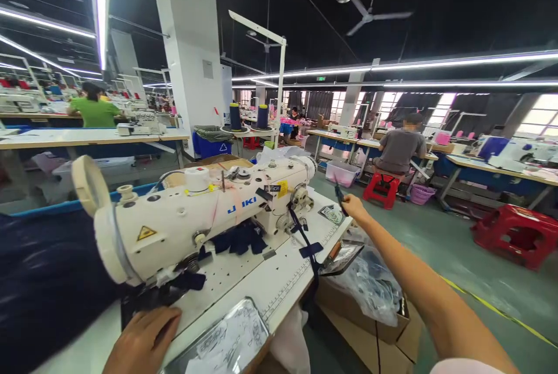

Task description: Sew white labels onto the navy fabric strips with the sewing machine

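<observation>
Snips [339, 193] gripped in right hand [355, 207]; left hand [142, 342] flat on dark fabric [47, 287].

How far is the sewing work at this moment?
Done: dark fabric pieces lie behind the sewing machine. In hand: the left hand rests on dark fabric on the table; the right hand holds small snips. Left: a dark strip hangs by the needle.

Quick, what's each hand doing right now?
Left hand: resting on the dark fabric by the sewing machine; grip cannot be told.
Right hand: closed on a small dark tool.
</observation>
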`<state>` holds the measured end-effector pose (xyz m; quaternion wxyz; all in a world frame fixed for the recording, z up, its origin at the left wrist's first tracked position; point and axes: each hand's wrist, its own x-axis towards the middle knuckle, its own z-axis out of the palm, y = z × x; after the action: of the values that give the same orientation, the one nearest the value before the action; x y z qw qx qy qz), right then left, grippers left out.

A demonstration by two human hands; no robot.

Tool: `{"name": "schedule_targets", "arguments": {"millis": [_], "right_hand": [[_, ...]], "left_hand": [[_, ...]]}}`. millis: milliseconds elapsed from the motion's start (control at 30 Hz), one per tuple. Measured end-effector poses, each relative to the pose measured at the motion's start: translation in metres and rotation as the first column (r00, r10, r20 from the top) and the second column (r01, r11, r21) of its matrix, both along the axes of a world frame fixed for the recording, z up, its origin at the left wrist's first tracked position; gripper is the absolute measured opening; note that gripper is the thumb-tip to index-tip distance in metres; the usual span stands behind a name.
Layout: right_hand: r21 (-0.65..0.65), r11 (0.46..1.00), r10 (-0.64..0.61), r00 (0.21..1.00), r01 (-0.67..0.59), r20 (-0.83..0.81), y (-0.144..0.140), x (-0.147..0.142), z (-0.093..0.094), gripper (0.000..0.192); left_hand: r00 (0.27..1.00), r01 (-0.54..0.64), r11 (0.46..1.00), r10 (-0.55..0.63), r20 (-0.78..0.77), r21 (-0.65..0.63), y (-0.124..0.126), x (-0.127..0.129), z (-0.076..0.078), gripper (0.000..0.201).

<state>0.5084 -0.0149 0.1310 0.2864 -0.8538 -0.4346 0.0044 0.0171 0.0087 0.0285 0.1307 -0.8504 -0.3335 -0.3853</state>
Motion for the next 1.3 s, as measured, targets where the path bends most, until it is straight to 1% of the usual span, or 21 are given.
{"name": "schedule_targets", "arguments": {"millis": [133,167,200,267,300,333,367,400,467,533,633,800,867,900,967,1000,1033,1100,1167,1233,1300], "right_hand": [[0.180,0.967,0.199,0.974,-0.178,-0.105,-0.047,-0.046,0.001,0.027],[0.313,0.909,0.337,0.926,-0.274,-0.168,-0.058,-0.061,-0.001,0.029],[0.359,0.850,0.479,0.850,-0.387,-0.218,-0.068,-0.076,-0.003,0.030],[0.306,0.730,0.684,0.653,-0.612,-0.326,-0.082,-0.110,-0.009,0.035],[0.263,0.656,0.738,0.529,-0.707,-0.419,-0.085,-0.128,-0.013,0.038],[0.207,0.572,0.737,0.387,-0.793,-0.554,-0.088,-0.147,-0.017,0.039],[0.190,0.508,0.681,0.258,-0.840,-0.685,-0.088,-0.165,-0.022,0.042],[0.162,0.455,0.585,0.156,-0.876,-0.795,-0.087,-0.182,-0.027,0.045],[0.121,0.391,0.413,0.056,-0.912,-0.909,-0.081,-0.212,-0.035,0.052],[0.079,0.364,0.259,0.020,-0.928,-0.966,-0.073,-0.233,-0.040,0.056],[0.012,0.348,0.115,0.030,-0.938,-0.993,-0.059,-0.251,-0.043,0.056],[-0.068,0.318,0.029,0.082,-0.946,-0.996,-0.042,-0.266,-0.045,0.056],[-0.050,0.340,0.076,0.081,-0.939,-0.994,-0.039,-0.270,-0.047,0.055],[-0.022,0.357,0.133,0.074,-0.934,-0.988,-0.040,-0.270,-0.047,0.054],[0.038,0.373,0.299,0.082,-0.927,-0.951,-0.042,-0.267,-0.047,0.052],[0.052,0.374,0.391,0.107,-0.926,-0.914,-0.043,-0.263,-0.047,0.052],[0.036,0.377,0.468,0.157,-0.925,-0.870,-0.044,-0.257,-0.046,0.051],[-0.043,0.418,0.599,0.311,-0.907,-0.738,-0.044,-0.241,-0.044,0.047],[-0.123,0.508,0.692,0.489,-0.853,-0.531,-0.044,-0.221,-0.045,0.044],[-0.173,0.625,0.696,0.644,-0.761,-0.319,-0.045,-0.200,-0.048,0.040],[-0.172,0.712,0.640,0.730,-0.681,-0.239,-0.050,-0.182,-0.050,0.037]], "left_hand": [[1.000,-0.006,0.997,0.005,-0.014,-0.077,-0.017,0.009,0.012,0.030],[0.999,-0.021,0.994,0.018,-0.028,-0.109,-0.020,0.011,0.013,0.029],[0.999,-0.036,0.991,0.032,-0.030,-0.130,-0.023,0.013,0.014,0.028],[0.998,-0.048,0.984,0.040,-0.050,-0.173,-0.026,0.014,0.013,0.026],[0.998,-0.045,0.982,0.037,-0.049,-0.185,-0.027,0.014,0.013,0.025],[0.998,-0.043,0.981,0.035,-0.045,-0.189,-0.028,0.014,0.013,0.024],[0.999,-0.040,0.982,0.034,-0.036,-0.187,-0.029,0.014,0.013,0.023],[0.999,-0.036,0.983,0.032,-0.026,-0.181,-0.030,0.014,0.014,0.023],[0.999,-0.033,0.986,0.033,-0.003,-0.164,-0.032,0.013,0.015,0.022],[0.999,-0.031,0.988,0.033,0.013,-0.152,-0.034,0.013,0.017,0.022],[0.999,-0.032,0.990,0.037,0.034,-0.139,-0.034,0.012,0.018,0.021],[0.997,-0.026,0.993,0.033,0.062,-0.116,-0.034,0.013,0.018,0.020],[0.998,-0.021,0.993,0.028,0.058,-0.116,-0.034,0.013,0.018,0.020],[0.998,-0.023,0.993,0.029,0.053,-0.120,-0.034,0.013,0.018,0.021],[0.998,-0.031,0.991,0.037,0.045,-0.129,-0.034,0.013,0.018,0.021],[0.998,-0.036,0.991,0.042,0.042,-0.132,-0.034,0.013,0.018,0.022],[0.998,-0.041,0.990,0.047,0.041,-0.133,-0.034,0.012,0.019,0.022],[0.998,-0.043,0.991,0.049,0.044,-0.123,-0.033,0.011,0.019,0.023],[0.998,-0.040,0.994,0.046,0.051,-0.104,-0.032,0.010,0.021,0.023],[0.997,-0.033,0.996,0.038,0.066,-0.082,-0.030,0.010,0.023,0.024],[0.995,-0.020,0.999,0.025,0.098,-0.048,-0.028,0.009,0.026,0.024]]}}
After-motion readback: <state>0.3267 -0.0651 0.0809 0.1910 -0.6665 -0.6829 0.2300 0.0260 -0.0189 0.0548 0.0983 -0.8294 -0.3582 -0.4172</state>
